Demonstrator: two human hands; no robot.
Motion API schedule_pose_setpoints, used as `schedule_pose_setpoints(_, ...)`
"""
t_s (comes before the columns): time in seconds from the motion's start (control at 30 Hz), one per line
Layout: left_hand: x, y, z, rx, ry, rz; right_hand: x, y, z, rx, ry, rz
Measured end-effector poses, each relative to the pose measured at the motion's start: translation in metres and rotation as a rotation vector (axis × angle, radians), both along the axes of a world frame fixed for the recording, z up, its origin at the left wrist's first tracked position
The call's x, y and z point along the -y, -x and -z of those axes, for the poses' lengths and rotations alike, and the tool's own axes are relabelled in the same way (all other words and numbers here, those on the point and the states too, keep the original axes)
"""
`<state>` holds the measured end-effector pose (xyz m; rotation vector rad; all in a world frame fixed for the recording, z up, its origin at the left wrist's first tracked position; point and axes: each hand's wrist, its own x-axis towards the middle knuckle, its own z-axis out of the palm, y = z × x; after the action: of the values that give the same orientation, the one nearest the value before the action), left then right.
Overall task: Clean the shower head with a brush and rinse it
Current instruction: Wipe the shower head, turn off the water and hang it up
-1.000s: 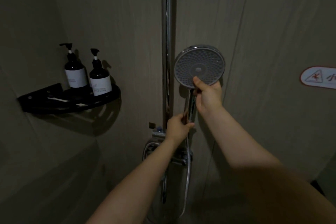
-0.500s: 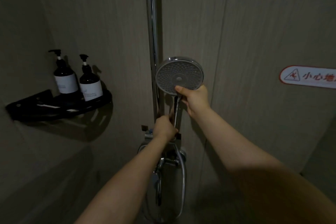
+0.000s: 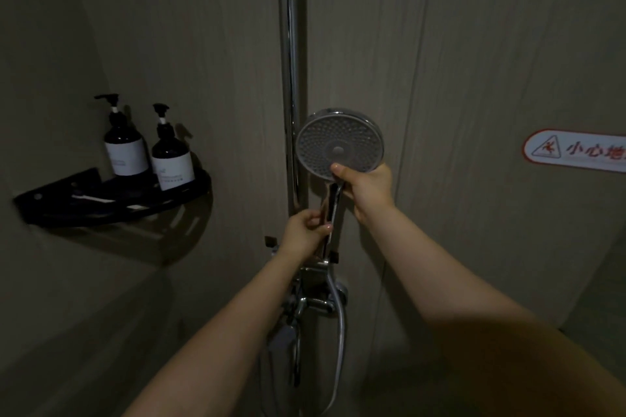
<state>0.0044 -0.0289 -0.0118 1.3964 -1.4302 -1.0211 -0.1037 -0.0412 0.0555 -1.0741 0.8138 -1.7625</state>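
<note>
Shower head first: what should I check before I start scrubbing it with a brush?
1. Shower head held steady: ok. The right hand grips its neck, thumb on the face.
2. Handle supported: ok. The left hand pinches it lower down.
3. Nozzle face turned toward you: ok, the holes show.
4. Brush ready: not ok. Neither hand holds one. Something thin and pale lies on the black shelf, but I cannot tell what it is.
5. A hand free for brushing: not ok, both are busy.
6. Water off: ok, no spray shows.
</note>
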Motion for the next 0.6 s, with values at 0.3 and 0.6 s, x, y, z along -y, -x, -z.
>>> schedule_pose_setpoints(0.3,-0.01,-0.002,0.007,0.287,0.198,0.004,-0.009,-0.015,0.005,-0.193,0.09,-0.032)
schedule_pose_setpoints(0.6,-0.016,-0.003,0.025,0.301,0.17,0.098,-0.011,0.009,0.003,0.058,-0.015,0.047)
